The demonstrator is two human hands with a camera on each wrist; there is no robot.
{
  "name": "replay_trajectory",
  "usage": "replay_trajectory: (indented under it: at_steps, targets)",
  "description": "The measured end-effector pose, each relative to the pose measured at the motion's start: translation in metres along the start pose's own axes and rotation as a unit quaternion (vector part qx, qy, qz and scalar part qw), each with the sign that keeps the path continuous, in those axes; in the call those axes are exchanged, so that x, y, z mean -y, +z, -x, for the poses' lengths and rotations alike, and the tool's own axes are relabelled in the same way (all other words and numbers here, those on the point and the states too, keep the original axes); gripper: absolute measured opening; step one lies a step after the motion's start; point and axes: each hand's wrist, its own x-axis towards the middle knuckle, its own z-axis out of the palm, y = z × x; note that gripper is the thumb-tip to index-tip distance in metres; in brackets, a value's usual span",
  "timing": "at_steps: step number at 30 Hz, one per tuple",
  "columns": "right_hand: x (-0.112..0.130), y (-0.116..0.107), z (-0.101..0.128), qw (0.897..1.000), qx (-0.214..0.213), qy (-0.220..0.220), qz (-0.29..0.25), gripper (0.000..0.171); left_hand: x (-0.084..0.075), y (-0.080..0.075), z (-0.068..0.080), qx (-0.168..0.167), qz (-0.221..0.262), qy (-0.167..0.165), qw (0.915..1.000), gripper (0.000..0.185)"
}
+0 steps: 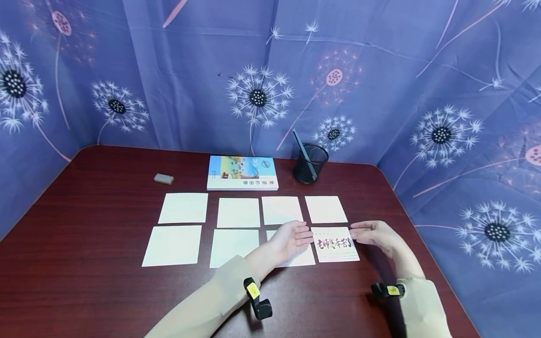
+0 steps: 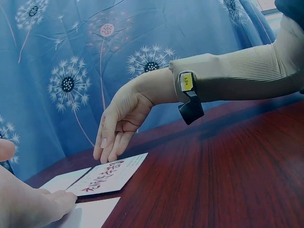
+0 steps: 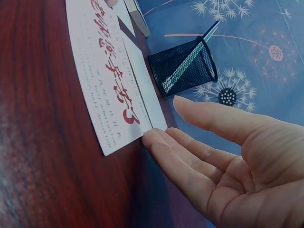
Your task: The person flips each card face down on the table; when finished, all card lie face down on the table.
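Note:
A printed card with large dark-red handwriting-style characters lies face up on the table, at the right end of the nearer row of cards. At its left edge is my left hand, palm turned toward the card and fingers nearly straight. My right hand stands at the opposite edge, its fingers loosely bent and fingertips right at the border. In the right wrist view, those fingertips meet a corner of the card, with the thumb raised apart. Part of a blank white card is hidden under my left hand and forearm.
Several blank white cards lie in two rows on the dark red table. Behind them are a book, a black mesh pen cup holding a pencil-like stick, and a small pale eraser-like block. A blue dandelion-print curtain hangs around the table.

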Motion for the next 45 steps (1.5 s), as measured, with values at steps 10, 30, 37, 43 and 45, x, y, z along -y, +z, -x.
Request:
replay_trajectory:
  at_steps: [10,30,37,43,45]
  targets:
    - [-0.002,0.0,0.0,1.0,-0.01,0.003,0.008,0.059,0.006,0.003,-0.006,-0.014,0.018,0.003,0.9997,0.056]
    - [-0.007,0.0,-0.002,1.0,-0.014,-0.004,0.003,0.058,0.01,0.007,-0.009,0.008,0.03,-0.006,0.9995,0.059]
    - [-0.007,0.002,-0.001,1.0,-0.013,-0.01,-0.003,0.054,0.013,0.007,-0.012,0.015,0.026,-0.012,0.9995,0.06]
    - [-0.008,0.002,-0.001,1.0,-0.008,-0.014,-0.007,0.053,0.014,0.008,-0.015,0.022,0.025,-0.017,0.9993,0.061]
    - [-0.006,0.003,0.0,1.0,-0.016,-0.012,-0.005,0.053,0.014,0.007,-0.015,0.025,0.025,-0.018,0.9992,0.061]
